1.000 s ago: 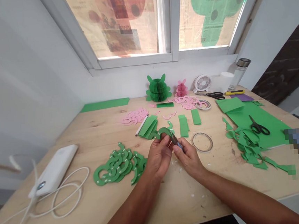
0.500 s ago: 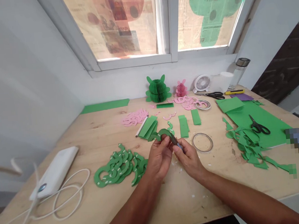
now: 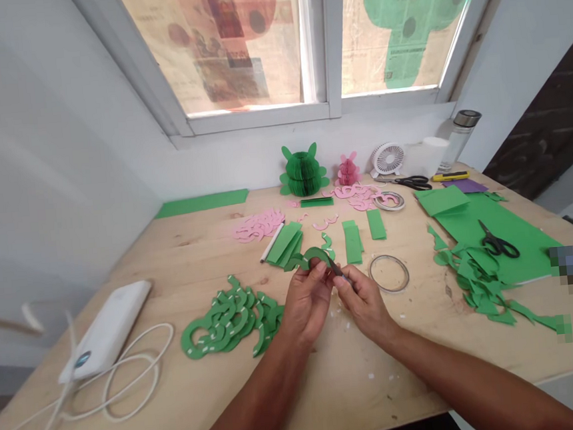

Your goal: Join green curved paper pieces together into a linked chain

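White power bank point(image 3: 106, 328), on the left of the pine table point(image 3: 171, 272), with a looped white cable point(image 3: 146, 327) beside it. Behind, a green card strip point(image 3: 201, 203) lies along the wall. Nearer the person, a heap of green C-shaped paper pieces point(image 3: 230, 325), flecked with white, lies flat. Farther back: pink paper curls point(image 3: 260, 224), a white rod point(image 3: 271, 242) and overlapping green paper strips point(image 3: 283, 243). On the back edge stand a green honeycomb paper ornament point(image 3: 303, 173) and a pink honeycomb paper ornament point(image 3: 347, 171).

Centre, held above the table: a curved green paper piece point(image 3: 313, 256), just right of the heap and just in front of the strips. Left hand point(image 3: 307, 300): fingers point(image 3: 316, 272) closed narrowly, pinching the curve. Right hand point(image 3: 364, 305): fingers point(image 3: 349, 276) closed narrowly on a slim dark-tipped tool point(image 3: 336, 269), its tip at the piece's end; whether they touch cannot be told. The work in hand looks like fine edge work on this piece, and it calls for a steady pinch and a controlled tip.

Right of the hands: a clear tape roll point(image 3: 388, 273), a white mini fan point(image 3: 388, 159), black-handled scissors point(image 3: 414, 183), a yellow utility knife point(image 3: 450, 176) and a glass bottle point(image 3: 458, 141). Farthest right, black scissors point(image 3: 498, 244) rest on a green card sheet point(image 3: 495, 250), bordered by green offcuts point(image 3: 478, 285).
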`<move>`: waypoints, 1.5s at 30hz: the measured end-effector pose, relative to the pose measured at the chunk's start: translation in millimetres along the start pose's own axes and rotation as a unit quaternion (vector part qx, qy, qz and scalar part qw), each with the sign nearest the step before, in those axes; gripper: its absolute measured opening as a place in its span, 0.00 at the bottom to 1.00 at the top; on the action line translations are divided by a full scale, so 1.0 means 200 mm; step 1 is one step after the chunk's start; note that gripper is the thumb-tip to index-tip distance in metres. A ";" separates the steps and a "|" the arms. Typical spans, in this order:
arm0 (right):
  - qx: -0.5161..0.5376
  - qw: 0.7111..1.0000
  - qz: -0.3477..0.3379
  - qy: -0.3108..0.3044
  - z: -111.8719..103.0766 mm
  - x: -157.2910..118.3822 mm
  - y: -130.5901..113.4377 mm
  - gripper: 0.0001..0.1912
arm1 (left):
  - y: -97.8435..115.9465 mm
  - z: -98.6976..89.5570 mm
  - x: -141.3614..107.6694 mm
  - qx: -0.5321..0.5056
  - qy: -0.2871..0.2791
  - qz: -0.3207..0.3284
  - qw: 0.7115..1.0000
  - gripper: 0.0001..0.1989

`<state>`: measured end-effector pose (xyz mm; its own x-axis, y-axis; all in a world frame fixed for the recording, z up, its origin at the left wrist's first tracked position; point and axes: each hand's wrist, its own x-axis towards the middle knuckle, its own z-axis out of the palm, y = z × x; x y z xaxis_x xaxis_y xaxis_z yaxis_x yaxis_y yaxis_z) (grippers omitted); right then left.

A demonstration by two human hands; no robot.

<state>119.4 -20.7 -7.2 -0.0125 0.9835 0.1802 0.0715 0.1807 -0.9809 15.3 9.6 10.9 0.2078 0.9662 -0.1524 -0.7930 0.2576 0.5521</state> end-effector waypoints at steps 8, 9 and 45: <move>-0.003 1.000 0.003 0.005 -0.03 0.01 -0.01 0.14 | 0.01 0.00 0.00 0.040 -0.003 0.004 0.999 0.08; -0.005 1.000 -0.001 0.004 -0.04 0.02 -0.01 0.14 | 0.01 0.00 0.00 0.044 -0.003 0.004 0.999 0.08; -0.016 0.997 0.045 0.066 -0.11 0.05 -0.08 0.09 | 0.03 -0.02 -0.01 0.259 -0.098 -0.024 0.961 0.11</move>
<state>140.1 -14.2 12.6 0.1269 0.9867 0.1015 0.0983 0.0893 -0.9911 7.0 9.6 11.4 0.3818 0.9224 -0.0586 -0.3997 0.2219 0.8894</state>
